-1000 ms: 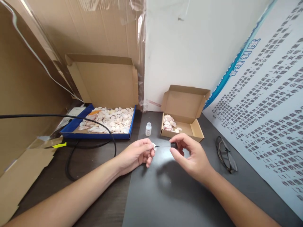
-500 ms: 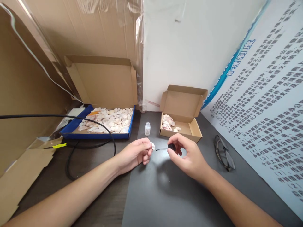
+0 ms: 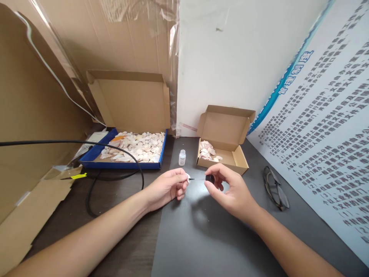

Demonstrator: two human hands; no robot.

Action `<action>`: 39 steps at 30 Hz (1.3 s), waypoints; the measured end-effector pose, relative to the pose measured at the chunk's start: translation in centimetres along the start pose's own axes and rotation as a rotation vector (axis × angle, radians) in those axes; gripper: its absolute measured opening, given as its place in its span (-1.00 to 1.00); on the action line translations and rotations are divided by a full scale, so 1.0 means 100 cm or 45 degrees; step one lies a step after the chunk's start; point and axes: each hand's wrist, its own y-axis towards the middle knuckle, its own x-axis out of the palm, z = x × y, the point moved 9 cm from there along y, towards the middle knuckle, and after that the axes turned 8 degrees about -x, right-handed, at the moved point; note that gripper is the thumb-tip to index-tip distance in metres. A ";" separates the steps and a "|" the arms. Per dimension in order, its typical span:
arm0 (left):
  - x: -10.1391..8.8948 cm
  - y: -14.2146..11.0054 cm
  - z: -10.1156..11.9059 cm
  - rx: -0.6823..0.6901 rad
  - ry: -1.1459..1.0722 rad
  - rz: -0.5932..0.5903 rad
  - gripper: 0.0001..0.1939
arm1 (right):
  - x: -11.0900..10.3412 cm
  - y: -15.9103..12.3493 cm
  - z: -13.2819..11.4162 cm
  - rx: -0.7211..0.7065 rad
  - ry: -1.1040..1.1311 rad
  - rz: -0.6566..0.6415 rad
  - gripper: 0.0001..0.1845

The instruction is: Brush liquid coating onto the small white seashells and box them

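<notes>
Between thumb and fingers my left hand (image 3: 170, 187) pinches a small white shell (image 3: 188, 177), mostly covered by the fingertips. My right hand (image 3: 226, 186) grips a black bottle cap (image 3: 210, 179) with a thin brush stem pointing left. The dark brush tip (image 3: 191, 179) is at the shell's edge; whether it touches cannot be made out. Behind the hands, a small uncapped clear bottle (image 3: 182, 157) with a white label stands upright on the table.
A blue-edged box (image 3: 121, 165) full of shells stands back left, lid raised. The smaller cardboard box (image 3: 240, 158) at right holds several shells. Eyeglasses (image 3: 276, 188) lie on the dark mat (image 3: 184, 246). A black cable (image 3: 141, 173) loops across the left side.
The brush tip has shifted slightly about the shell's edge, with the cap turning a little in my right fingers. Both hands keep their grips. The whole view has swayed slightly.
</notes>
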 end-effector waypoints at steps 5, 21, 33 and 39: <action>0.000 0.000 0.001 0.003 0.015 -0.003 -0.77 | -0.001 0.000 0.005 0.045 -0.012 0.006 -0.92; 0.000 0.000 0.000 -0.011 0.015 -0.029 -0.79 | 0.002 0.002 -0.001 0.021 -0.044 -0.077 -0.92; 0.001 -0.001 0.001 0.022 -0.012 -0.030 -0.70 | -0.002 0.000 0.004 -0.025 -0.102 0.017 -0.95; 0.003 -0.003 0.001 0.021 0.007 -0.048 -0.72 | 0.001 0.000 -0.001 -0.024 -0.097 -0.029 -0.94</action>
